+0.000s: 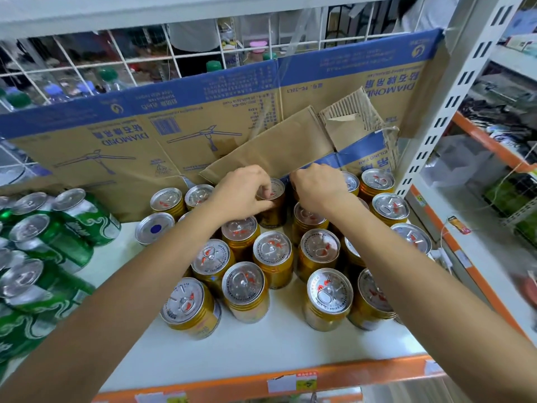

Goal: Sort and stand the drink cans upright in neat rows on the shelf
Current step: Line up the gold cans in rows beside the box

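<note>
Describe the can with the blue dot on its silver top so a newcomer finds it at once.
On the white shelf board backed by a brown-and-blue cardboard sheet, look between the green cans at left and the cluster of gold cans. The blue-dot can sits at that cluster's left edge. Its silver top bears a round blue dot; neighbouring lids show red-marked pull rings.

- Below my left hand (241,193) I see round gold metal cans (272,251), glossy, with bright silver lids.
- Left of it, green metal cans (49,242), shiny.
- Behind it, brown corrugated cardboard sheet (116,135), matt.
- Underneath, white shelf board (261,350), smooth.
</note>
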The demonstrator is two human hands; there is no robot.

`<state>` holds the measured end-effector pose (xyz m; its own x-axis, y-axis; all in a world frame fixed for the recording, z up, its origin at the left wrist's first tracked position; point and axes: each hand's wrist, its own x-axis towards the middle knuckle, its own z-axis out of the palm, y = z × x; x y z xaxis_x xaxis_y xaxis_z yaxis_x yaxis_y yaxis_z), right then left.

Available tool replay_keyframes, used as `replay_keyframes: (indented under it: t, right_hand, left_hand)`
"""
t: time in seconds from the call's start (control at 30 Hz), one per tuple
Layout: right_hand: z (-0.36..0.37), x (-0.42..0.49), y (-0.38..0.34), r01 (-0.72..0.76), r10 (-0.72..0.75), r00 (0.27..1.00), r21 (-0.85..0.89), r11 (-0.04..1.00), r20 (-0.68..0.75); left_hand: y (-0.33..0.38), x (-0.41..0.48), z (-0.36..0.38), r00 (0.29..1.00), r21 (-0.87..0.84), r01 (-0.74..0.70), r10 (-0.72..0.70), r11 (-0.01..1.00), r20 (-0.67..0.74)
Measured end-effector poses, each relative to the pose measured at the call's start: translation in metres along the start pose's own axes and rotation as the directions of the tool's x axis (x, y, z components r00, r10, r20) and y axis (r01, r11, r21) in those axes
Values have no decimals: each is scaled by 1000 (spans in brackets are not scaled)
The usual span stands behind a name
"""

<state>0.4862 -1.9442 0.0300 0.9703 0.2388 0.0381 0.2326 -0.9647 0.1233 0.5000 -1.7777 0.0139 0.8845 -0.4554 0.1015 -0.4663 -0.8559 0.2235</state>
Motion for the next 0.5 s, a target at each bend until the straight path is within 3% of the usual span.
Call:
replay_keyframes:
  t: [0.13, 0.4, 0.5]
  right_hand:
    - [0, -1, 0, 7, -7, 1000, -12, 1000, -14]
    - [0, -1, 0, 7, -8, 1000, -17, 1000, -14]
    - [0, -2, 2, 10, -10, 1000, -1, 1000, -15]
  left_hand:
    - [-7, -3, -3, 999, 11, 7, -7, 1000, 45]
    - [16, 3, 5, 998, 127, 61, -60, 990, -8]
    - [9, 0, 2, 999, 105, 14, -17, 994, 28]
